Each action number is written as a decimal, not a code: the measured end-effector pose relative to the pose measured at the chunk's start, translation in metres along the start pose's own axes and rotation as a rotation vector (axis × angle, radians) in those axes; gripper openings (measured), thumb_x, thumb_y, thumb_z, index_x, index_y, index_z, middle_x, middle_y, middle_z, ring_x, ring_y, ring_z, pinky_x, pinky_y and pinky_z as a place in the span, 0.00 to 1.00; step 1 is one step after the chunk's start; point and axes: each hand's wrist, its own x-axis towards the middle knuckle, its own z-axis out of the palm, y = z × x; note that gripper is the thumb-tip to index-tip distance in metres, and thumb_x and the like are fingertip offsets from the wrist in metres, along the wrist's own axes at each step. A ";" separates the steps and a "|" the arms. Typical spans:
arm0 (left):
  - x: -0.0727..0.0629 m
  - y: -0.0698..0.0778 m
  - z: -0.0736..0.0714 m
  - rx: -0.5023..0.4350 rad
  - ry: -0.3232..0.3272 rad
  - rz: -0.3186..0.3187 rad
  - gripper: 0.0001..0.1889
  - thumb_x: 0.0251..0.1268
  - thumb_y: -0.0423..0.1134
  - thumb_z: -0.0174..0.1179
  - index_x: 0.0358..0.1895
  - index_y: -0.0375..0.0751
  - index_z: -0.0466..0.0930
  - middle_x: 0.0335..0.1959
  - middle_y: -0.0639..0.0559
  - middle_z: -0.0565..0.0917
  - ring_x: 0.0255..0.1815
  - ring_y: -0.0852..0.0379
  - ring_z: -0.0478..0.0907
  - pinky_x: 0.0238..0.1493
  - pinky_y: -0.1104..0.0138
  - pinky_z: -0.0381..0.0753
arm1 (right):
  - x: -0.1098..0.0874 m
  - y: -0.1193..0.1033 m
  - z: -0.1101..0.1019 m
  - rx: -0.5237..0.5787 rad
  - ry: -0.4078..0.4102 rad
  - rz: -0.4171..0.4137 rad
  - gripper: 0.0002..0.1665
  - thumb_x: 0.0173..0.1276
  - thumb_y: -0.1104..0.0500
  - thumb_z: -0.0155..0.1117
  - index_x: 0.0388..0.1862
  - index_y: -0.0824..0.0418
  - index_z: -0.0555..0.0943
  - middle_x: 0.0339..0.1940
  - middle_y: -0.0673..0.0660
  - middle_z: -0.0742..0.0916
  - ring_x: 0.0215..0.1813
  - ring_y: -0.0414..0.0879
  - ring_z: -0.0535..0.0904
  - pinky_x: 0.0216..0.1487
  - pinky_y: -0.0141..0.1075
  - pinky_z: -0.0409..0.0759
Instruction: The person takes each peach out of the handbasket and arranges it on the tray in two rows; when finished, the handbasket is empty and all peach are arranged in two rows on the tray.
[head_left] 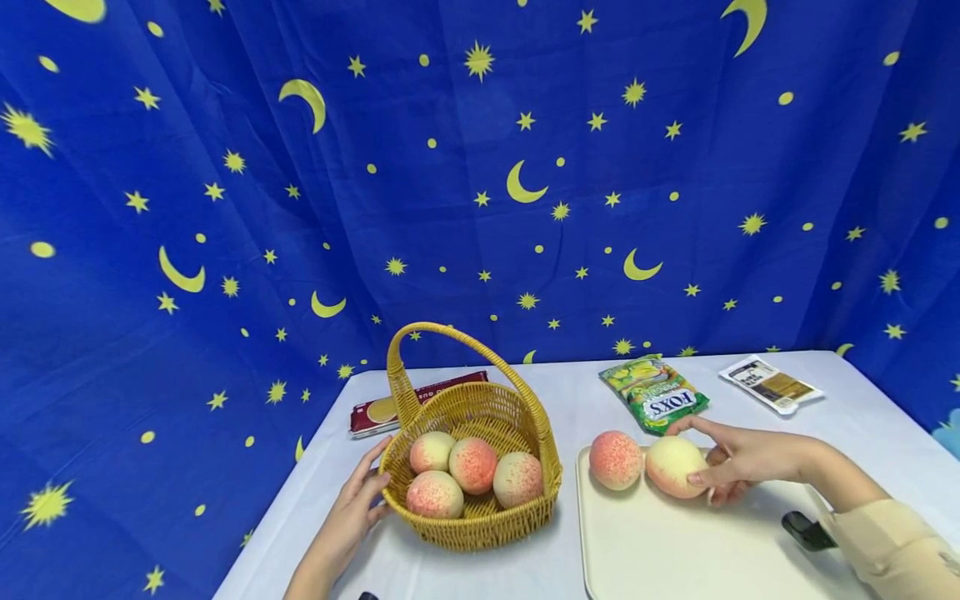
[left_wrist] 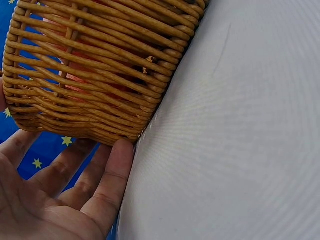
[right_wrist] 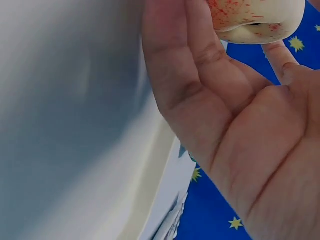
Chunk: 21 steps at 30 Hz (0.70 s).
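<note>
One view from your head, two from your wrists
Your head camera looks forward and down across the table [head_left: 564, 554] to the backdrop [head_left: 480, 217]; close up, your left wrist camera shares the basket [head_left: 480, 531] with it, your right wrist camera the held peach [head_left: 670, 467].

curtained tabletop set | star-and-moon backdrop [head_left: 450, 208] | white-covered table [head_left: 525, 575]

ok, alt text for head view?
A person's right hand grips a pale peach near the far edge of a cream tray, beside a redder peach. The left hand touches a wicker basket holding four peaches. Three packets lie behind; a starry blue cloth hangs beyond.
</note>
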 end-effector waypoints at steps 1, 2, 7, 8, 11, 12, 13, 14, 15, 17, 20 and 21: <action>0.000 0.000 0.000 0.000 0.000 0.000 0.32 0.86 0.45 0.49 0.87 0.59 0.56 0.80 0.34 0.68 0.74 0.42 0.74 0.59 0.61 0.86 | 0.000 0.000 0.000 0.003 -0.002 0.007 0.42 0.78 0.55 0.67 0.80 0.58 0.54 0.44 0.65 0.88 0.44 0.58 0.89 0.42 0.45 0.90; 0.000 0.000 0.000 -0.002 -0.001 0.003 0.32 0.86 0.45 0.49 0.87 0.59 0.56 0.80 0.34 0.68 0.74 0.42 0.74 0.59 0.61 0.86 | 0.000 0.000 0.000 0.002 0.000 0.016 0.43 0.78 0.54 0.67 0.80 0.58 0.54 0.44 0.65 0.88 0.44 0.58 0.89 0.42 0.45 0.90; 0.001 -0.002 -0.001 -0.012 -0.007 0.011 0.31 0.86 0.44 0.49 0.87 0.59 0.56 0.80 0.34 0.68 0.73 0.43 0.75 0.58 0.62 0.87 | -0.005 -0.005 -0.002 -0.098 0.043 0.019 0.43 0.78 0.52 0.68 0.81 0.58 0.56 0.44 0.64 0.86 0.42 0.56 0.89 0.42 0.45 0.90; 0.001 -0.002 -0.001 -0.012 -0.008 0.012 0.31 0.86 0.44 0.49 0.87 0.59 0.56 0.80 0.34 0.68 0.73 0.43 0.75 0.58 0.62 0.87 | -0.006 -0.007 -0.002 -0.133 0.059 0.012 0.43 0.78 0.52 0.69 0.82 0.59 0.57 0.44 0.64 0.85 0.41 0.56 0.88 0.41 0.44 0.90; 0.001 -0.002 -0.001 -0.011 -0.008 0.012 0.32 0.86 0.44 0.49 0.87 0.60 0.56 0.80 0.34 0.68 0.73 0.43 0.75 0.58 0.62 0.87 | -0.009 -0.014 -0.002 -0.247 0.101 -0.013 0.44 0.77 0.51 0.69 0.83 0.58 0.59 0.43 0.62 0.84 0.39 0.53 0.86 0.38 0.41 0.87; 0.001 -0.002 -0.001 -0.010 -0.008 0.011 0.32 0.86 0.44 0.49 0.87 0.60 0.56 0.80 0.34 0.68 0.73 0.43 0.75 0.59 0.62 0.87 | -0.009 -0.016 -0.001 -0.284 0.114 -0.029 0.44 0.77 0.51 0.70 0.83 0.59 0.59 0.43 0.61 0.83 0.39 0.52 0.85 0.36 0.40 0.85; 0.001 -0.002 -0.001 -0.009 -0.008 0.010 0.32 0.86 0.45 0.49 0.87 0.60 0.56 0.80 0.34 0.68 0.73 0.43 0.75 0.59 0.62 0.87 | -0.009 -0.018 -0.001 -0.318 0.128 -0.036 0.45 0.76 0.51 0.71 0.83 0.58 0.60 0.42 0.60 0.83 0.38 0.50 0.84 0.35 0.39 0.84; 0.001 -0.001 -0.001 -0.009 -0.007 0.009 0.32 0.85 0.45 0.49 0.87 0.60 0.56 0.80 0.34 0.68 0.73 0.43 0.75 0.59 0.62 0.87 | -0.009 -0.020 0.000 -0.347 0.140 -0.049 0.45 0.75 0.51 0.72 0.83 0.58 0.61 0.43 0.59 0.83 0.39 0.48 0.83 0.35 0.38 0.83; 0.001 -0.001 -0.002 -0.009 -0.007 0.007 0.32 0.85 0.45 0.49 0.87 0.60 0.56 0.80 0.34 0.69 0.73 0.43 0.76 0.59 0.62 0.87 | -0.009 -0.021 0.001 -0.378 0.151 -0.064 0.46 0.74 0.50 0.73 0.83 0.57 0.62 0.44 0.58 0.83 0.40 0.47 0.82 0.35 0.37 0.81; 0.001 -0.001 -0.002 -0.008 -0.006 0.003 0.32 0.85 0.45 0.49 0.87 0.61 0.56 0.80 0.34 0.68 0.72 0.44 0.76 0.58 0.62 0.87 | -0.008 -0.022 0.003 -0.417 0.171 -0.096 0.46 0.72 0.50 0.75 0.83 0.58 0.65 0.47 0.58 0.84 0.43 0.46 0.81 0.38 0.35 0.79; 0.001 -0.001 -0.001 -0.005 -0.009 0.000 0.32 0.85 0.44 0.49 0.87 0.60 0.55 0.83 0.36 0.64 0.73 0.44 0.75 0.57 0.63 0.87 | -0.004 -0.022 0.006 -0.444 0.192 -0.134 0.47 0.68 0.51 0.78 0.81 0.59 0.68 0.52 0.57 0.84 0.47 0.45 0.79 0.42 0.33 0.78; 0.001 -0.001 -0.001 -0.004 -0.011 0.000 0.32 0.85 0.44 0.49 0.87 0.59 0.55 0.84 0.36 0.62 0.73 0.44 0.74 0.57 0.63 0.87 | -0.003 -0.021 0.007 -0.450 0.197 -0.142 0.48 0.66 0.51 0.80 0.80 0.60 0.68 0.53 0.57 0.84 0.47 0.45 0.79 0.43 0.32 0.78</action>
